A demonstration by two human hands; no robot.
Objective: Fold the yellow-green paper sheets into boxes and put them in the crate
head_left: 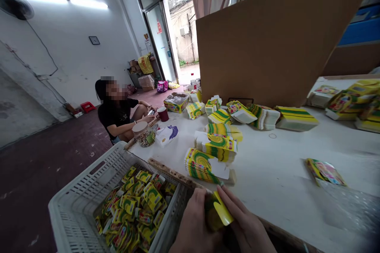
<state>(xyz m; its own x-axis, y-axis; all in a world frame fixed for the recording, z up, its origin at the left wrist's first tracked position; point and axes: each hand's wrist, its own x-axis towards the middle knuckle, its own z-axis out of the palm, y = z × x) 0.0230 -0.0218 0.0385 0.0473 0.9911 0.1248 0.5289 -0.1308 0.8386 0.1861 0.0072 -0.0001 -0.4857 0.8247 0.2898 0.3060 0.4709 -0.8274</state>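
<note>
Both my hands meet at the bottom edge of the view around one small yellow and green carton. My left hand wraps round its left side. My right hand pinches its yellow flap from the right. Just beyond them, a stack of flat printed cartons lies on the white table. More stacks of flat cartons sit further back.
A white plastic crate full of folded cartons stands at lower left. A person sits at the table's far end near a red mug and a jar. A large brown cardboard sheet stands behind the table. Printed packets lie at right.
</note>
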